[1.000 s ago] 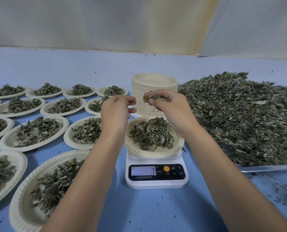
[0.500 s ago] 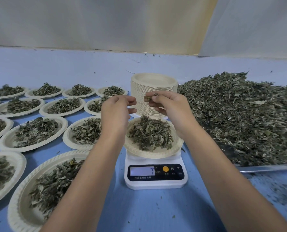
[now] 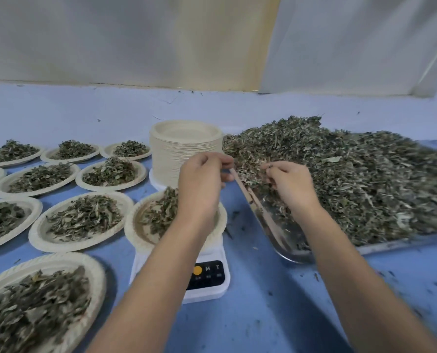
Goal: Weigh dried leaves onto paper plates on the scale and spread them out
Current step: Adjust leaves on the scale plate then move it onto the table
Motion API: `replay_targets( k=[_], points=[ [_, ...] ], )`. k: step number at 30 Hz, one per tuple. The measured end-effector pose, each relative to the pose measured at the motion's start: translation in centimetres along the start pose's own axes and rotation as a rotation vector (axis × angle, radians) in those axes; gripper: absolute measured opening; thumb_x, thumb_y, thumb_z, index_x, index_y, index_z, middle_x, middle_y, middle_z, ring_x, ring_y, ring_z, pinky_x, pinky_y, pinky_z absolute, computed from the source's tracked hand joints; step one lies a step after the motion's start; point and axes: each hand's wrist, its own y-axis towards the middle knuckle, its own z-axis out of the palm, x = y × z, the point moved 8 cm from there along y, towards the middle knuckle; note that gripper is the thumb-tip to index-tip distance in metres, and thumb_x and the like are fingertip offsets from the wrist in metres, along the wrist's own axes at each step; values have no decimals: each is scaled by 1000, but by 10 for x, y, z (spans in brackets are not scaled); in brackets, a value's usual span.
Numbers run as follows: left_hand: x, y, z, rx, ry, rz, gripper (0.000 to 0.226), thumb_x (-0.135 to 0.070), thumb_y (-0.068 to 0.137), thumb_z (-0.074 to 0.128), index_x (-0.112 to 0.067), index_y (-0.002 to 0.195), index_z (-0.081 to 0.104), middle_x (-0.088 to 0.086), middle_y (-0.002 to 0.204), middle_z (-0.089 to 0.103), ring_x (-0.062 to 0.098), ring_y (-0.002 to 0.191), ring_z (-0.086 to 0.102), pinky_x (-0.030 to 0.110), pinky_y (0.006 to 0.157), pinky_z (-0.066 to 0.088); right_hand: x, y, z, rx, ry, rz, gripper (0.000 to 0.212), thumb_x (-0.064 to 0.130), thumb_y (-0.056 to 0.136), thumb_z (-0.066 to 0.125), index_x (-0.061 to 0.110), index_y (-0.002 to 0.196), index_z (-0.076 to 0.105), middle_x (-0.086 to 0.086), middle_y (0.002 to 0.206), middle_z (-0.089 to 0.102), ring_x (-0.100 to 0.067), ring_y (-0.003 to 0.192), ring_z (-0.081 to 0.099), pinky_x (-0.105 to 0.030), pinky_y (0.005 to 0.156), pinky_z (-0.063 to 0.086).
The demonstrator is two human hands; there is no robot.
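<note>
Table: the blue tabletop lies under your forearms, with dark leaf crumbs scattered on its right side.
Nearest plate: a filled paper plate sits at your lower left, partly cut off by the frame.
Scale: the white kitchen scale has its panel end facing you, so its long axis runs straight away from you. Your left forearm hides the display (only the orange button and the M and T keys show).
Plate on scale: the paper plate sits on the scale with leaves heaped in it, and your left wrist crosses its right half.
Left hand: your left hand hovers over that plate's far right edge, back towards you, fingers curled in to the thumb. You cannot tell whether it grips anything.
Right hand: your right hand is over the tray's left side, its curled fingertips pinching a pinch of leaves.
Tray: the metal tray points its near corner at you, and its left rim runs away and leftward.
Heap: the dried leaves fill the tray, spreading right.
Filled plates: the rows of filled plates lie left of the scale.
Stack: the empty paper plates stand upright behind the scale.
Backdrop: white sheeting.
</note>
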Motion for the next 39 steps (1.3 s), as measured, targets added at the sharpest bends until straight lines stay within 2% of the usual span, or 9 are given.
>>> replay_targets(
  k=[5, 10, 14, 16, 20, 26, 30, 33, 39],
  points=[
    [9, -4, 40, 73, 17, -20, 33, -3, 93, 42, -16, 71, 63, 0, 79, 69, 9, 52, 57, 21, 58, 46, -24, 9, -23, 9, -414, 30, 29, 7, 89, 55, 23, 108, 70, 5, 82, 68, -6, 55, 53, -13, 37, 31],
    [16, -6, 52, 86, 40, -37, 32, -5, 95, 40, -14, 76, 64, 1, 82, 68, 9, 53, 57, 22, 55, 42, -29, 7, -26, 88, -473, 16, 59, -10, 83, 41, 22, 128, 61, -2, 124, 64, -16, 102, 61, -16, 69, 42],
    [19, -5, 46, 81, 47, -38, 32, -4, 94, 41, -14, 76, 64, 2, 85, 69, 8, 54, 58, 18, 56, 44, -29, 7, -25, 29, -383, 23, 25, 10, 89, 60, 23, 108, 71, 2, 84, 72, 1, 41, 49, -14, 41, 35],
    [18, -3, 41, 71, 52, -33, 32, -4, 94, 41, -15, 75, 64, -1, 83, 70, 7, 53, 58, 17, 57, 45, -24, 5, -20, 18, -355, 13, 17, 15, 86, 65, 23, 99, 74, 5, 73, 70, 1, 37, 45, -13, 34, 30],
    [15, 1, 22, 29, 46, -20, 30, -5, 94, 43, -15, 75, 64, 1, 81, 69, 8, 54, 59, 19, 57, 46, 0, -3, 5, 35, -317, -109, 17, 22, 90, 61, 19, 98, 76, 3, 89, 73, -4, 67, 55, -16, 54, 36],
    [6, 11, -29, -88, 5, 8, 32, 0, 93, 38, -12, 78, 63, 8, 86, 68, 17, 74, 64, 22, 65, 50, 23, -23, 70, 141, 89, -41, 35, 26, 90, 51, -7, 96, 59, -29, 99, 63, -44, 103, 58, -57, 92, 45],
    [0, 12, -72, -140, 64, 29, 36, -3, 94, 37, -21, 88, 68, -5, 96, 71, 5, 93, 65, 20, 81, 48, 32, -42, 108, 240, 219, 32, 32, 44, 82, 47, 17, 96, 59, -6, 102, 68, -28, 108, 59, -52, 101, 41],
    [-1, 13, -104, -218, 94, 30, 33, -5, 94, 43, -24, 96, 70, -15, 98, 68, -1, 99, 61, 17, 83, 43, 31, -50, 116, 220, 220, -1, 39, 37, 95, 46, 1, 102, 60, -18, 107, 64, -27, 106, 57, -53, 98, 40],
    [15, 10, -133, -322, 159, -13, 39, -10, 95, 39, -23, 126, 61, -14, 117, 59, -8, 90, 49, 23, 86, 33, 17, -48, 105, 114, 215, -3, 24, 27, 97, 46, 28, 98, 69, 24, 84, 64, -3, 95, 62, -31, 84, 49]
  ],
)
